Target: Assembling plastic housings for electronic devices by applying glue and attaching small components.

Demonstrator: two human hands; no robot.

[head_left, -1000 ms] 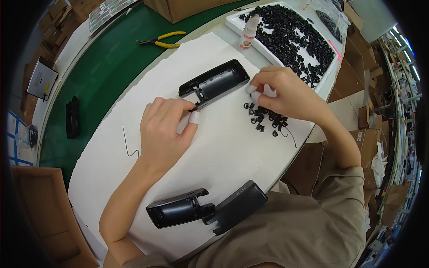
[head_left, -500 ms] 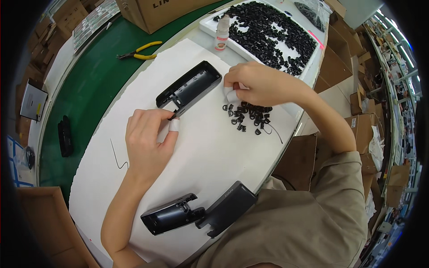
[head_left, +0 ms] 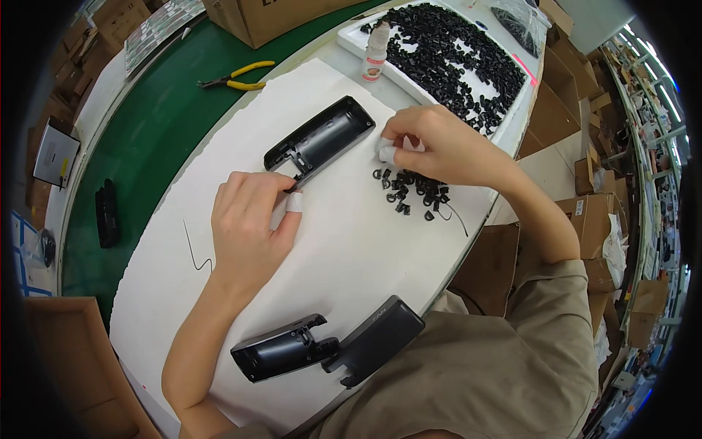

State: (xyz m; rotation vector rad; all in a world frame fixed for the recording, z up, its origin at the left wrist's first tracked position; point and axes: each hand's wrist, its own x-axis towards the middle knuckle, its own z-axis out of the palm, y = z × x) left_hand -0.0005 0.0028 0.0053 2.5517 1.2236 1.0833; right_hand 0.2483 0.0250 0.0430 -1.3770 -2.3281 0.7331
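Note:
A long black plastic housing [head_left: 322, 139] lies tilted on the white sheet [head_left: 351, 249], its hollow side up. My left hand [head_left: 252, 223] pinches the housing's near left end between thumb and fingers. Just right of the housing's far end, my right hand [head_left: 439, 146] is closed in a pinch above a small pile of black clips [head_left: 417, 189]. What sits between its fingertips, if anything, is hidden. White covers wrap fingertips on both hands. Close to my body lie another open black housing [head_left: 281, 350] and a dark flat-backed shell [head_left: 376, 340], touching or nearly so.
A white foam tray [head_left: 351, 36] full of small black parts stands at the far right, with a small clear bottle [head_left: 375, 53] by it. Yellow-handled pliers [head_left: 245, 75] rest on the green mat [head_left: 161, 132]. A bent wire [head_left: 191, 249] lies left; a cardboard box [head_left: 73, 358] stands near left.
The whole view has shifted slightly, so everything sits a little further right. Both hands keep nearly the same places and grips relative to the housing and the clips.

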